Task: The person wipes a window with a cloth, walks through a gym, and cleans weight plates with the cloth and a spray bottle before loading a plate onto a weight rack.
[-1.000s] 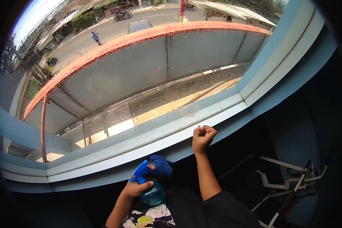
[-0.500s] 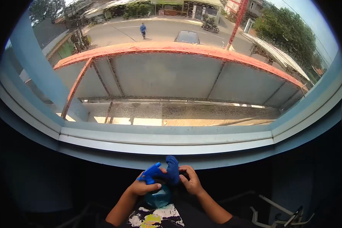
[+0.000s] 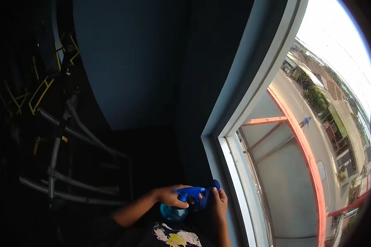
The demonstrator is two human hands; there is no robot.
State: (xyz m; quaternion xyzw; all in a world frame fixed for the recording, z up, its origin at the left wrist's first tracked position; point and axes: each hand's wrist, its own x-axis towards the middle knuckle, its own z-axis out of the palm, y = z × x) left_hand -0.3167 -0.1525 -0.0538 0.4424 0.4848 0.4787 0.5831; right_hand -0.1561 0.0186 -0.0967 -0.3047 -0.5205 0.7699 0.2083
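My left hand (image 3: pixel 171 196) is wrapped round the neck of a spray bottle (image 3: pixel 172 213). The bottle has a bright blue trigger head and a see-through bluish body, held close to my shirt front. Its nozzle points right, towards a dark blue cloth (image 3: pixel 203 201). My right hand (image 3: pixel 220 202) grips that cloth, with the thumb and fingertips showing near its top. Part of the cloth is lost in shadow, and whether my left fingers also touch it I cannot tell.
On my right is a window with a pale frame (image 3: pixel 235 173). Beyond the glass are an orange-railed barrier (image 3: pixel 305 152), a road and a person in blue (image 3: pixel 306 122). Grey metal frames (image 3: pixel 57 152) stand in the dark at left, beside a bluish wall (image 3: pixel 132 61).
My view has swung left, so the window now lies on the right and the dark room shows. The spray bottle and cloth remain in my hands, close together.
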